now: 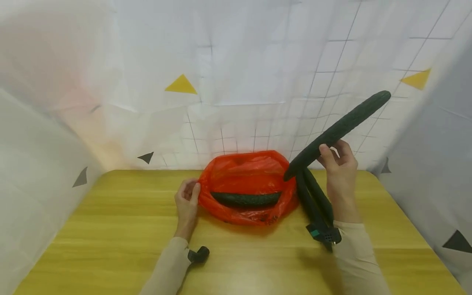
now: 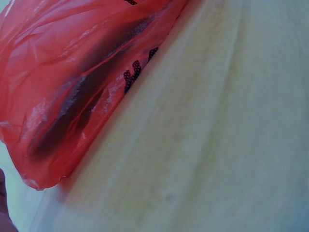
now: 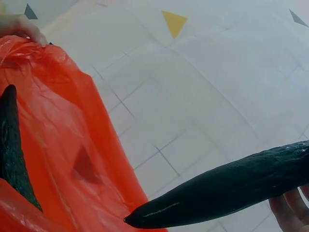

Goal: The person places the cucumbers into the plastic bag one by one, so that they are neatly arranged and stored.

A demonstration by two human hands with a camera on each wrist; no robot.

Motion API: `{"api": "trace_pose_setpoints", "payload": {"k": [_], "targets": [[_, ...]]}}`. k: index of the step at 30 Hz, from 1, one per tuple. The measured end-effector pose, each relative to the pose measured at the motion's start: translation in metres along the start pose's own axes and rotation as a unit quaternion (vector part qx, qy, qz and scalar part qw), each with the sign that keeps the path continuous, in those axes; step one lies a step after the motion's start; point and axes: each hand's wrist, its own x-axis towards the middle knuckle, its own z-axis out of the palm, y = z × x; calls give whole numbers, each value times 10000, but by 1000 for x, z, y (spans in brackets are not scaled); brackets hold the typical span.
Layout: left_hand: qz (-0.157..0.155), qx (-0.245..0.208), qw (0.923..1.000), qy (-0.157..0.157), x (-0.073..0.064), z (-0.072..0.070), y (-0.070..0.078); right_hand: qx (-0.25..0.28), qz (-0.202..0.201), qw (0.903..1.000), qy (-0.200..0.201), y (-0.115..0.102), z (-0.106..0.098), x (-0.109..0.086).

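The right hand (image 1: 340, 164) grips a cucumber (image 1: 346, 125) between thumb and fingers, around its lower half, with the long end slanting up and away to the right. Its lower tip comes to the right rim of the red bag (image 1: 243, 159); whether the two touch, I cannot tell. The left hand (image 1: 187, 197) pinches the bag's left edge, thumb toward the opening, and the mouth gapes wide. One cucumber lies lengthwise inside the bag (image 1: 245, 200), and two other cucumbers (image 1: 310, 203) lie side by side on the table (image 1: 110, 225) just right of it, partly hidden by the right forearm. The step in hand looks like bagging the cucumbers one at a time, with this one at the entrance. If so, the next move calls for bringing the cucumber left over the opening, levelling it to match the one inside, and lowering it before letting go, while the left hand holds the edge so the thin plastic does not fold under the tip.
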Motion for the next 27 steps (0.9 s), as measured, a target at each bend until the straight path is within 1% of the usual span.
{"api": "trace_pose_setpoints", "payload": {"k": [3, 7, 8, 14, 15, 16, 22, 27], "targets": [[18, 1, 10000, 6, -2, 0, 0, -156, 105, 9998, -44, 4, 4, -1], [48, -18, 10000, 12, -4, 0, 0, -569, 264, 9980, -85, 9, 8, -2], [60, -70, 10000, 15, -4, 0, -3, -685, 293, 9972, -115, 11, 10, -3], [81, -143, 9999, -2, -5, 2, -5, -1359, 444, 9892, -308, 19, 15, -5], [75, -112, 9999, -10, -6, 2, -2, -1496, 448, 9872, -339, 21, 15, -6], [62, -98, 9999, -13, -6, 2, -2, -1586, 445, 9856, -380, 24, 16, -7], [62, -57, 10000, -31, -7, 1, -2, -1725, 280, 9819, -727, 37, 21, -10], [63, -20, 10000, -42, -5, 1, -1, -1858, 264, 9786, -849, 44, 23, -10]]}}
